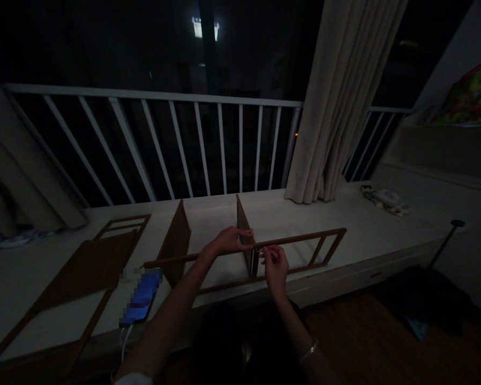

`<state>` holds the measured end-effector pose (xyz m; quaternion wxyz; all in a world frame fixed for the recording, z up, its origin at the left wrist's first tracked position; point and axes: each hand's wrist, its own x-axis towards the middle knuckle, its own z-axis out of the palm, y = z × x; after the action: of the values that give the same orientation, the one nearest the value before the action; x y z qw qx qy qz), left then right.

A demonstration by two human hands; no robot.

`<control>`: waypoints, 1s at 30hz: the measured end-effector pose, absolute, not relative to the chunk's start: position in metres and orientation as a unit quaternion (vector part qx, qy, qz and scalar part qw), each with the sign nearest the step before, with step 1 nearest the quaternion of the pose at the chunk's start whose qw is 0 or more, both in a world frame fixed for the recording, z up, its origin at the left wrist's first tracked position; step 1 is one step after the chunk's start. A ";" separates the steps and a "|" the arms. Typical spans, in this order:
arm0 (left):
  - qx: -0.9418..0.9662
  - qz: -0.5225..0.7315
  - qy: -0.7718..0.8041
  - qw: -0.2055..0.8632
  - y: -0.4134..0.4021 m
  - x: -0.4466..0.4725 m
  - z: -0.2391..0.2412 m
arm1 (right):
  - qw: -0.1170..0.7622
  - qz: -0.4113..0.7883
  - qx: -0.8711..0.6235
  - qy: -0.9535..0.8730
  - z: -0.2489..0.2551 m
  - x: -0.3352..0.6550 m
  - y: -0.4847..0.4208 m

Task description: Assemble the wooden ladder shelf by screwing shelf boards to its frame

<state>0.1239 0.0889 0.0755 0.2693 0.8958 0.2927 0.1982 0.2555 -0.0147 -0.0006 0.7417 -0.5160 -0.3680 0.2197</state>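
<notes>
A brown wooden frame (304, 237) lies on its side on the white ledge, with two upright boards across it. My left hand (226, 241) is at the nearer corner of the middle board (243, 216), thumb and fingers around its edge. Right beside it, my right hand (276, 262) pinches a small, thin, pale piece (260, 249) at the joint of board and rail. That piece is too small and dim to name. The other upright board (176, 238) stands to the left, beyond my left forearm.
Another wooden frame with a panel (86, 267) lies at the left. A phone with a lit screen (142, 297) and a white cable rests near the ledge's front edge. Behind are a white railing (176, 96) and curtains (336, 107). Dark cloth (428, 299) lies on the floor at right.
</notes>
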 end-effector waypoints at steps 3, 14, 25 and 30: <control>0.899 0.203 0.284 0.263 0.089 0.124 0.076 | 0.691 0.153 -0.553 -0.439 -0.006 0.260 -0.020; 0.893 0.202 0.294 0.275 0.090 0.125 0.075 | 0.527 -0.119 -0.611 -0.578 -0.015 0.280 -0.015; 0.897 0.200 0.282 0.276 0.094 0.124 0.074 | 0.506 -0.133 -0.586 -0.619 -0.013 0.288 -0.014; 0.892 0.201 0.289 0.284 0.094 0.125 0.073 | 0.502 -0.118 -0.618 -0.594 -0.023 0.281 -0.008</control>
<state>0.1251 0.0943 0.0732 0.2843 0.8918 0.2889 0.2010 0.2811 -0.0076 -0.0233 0.5018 -0.6176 -0.5940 -0.1181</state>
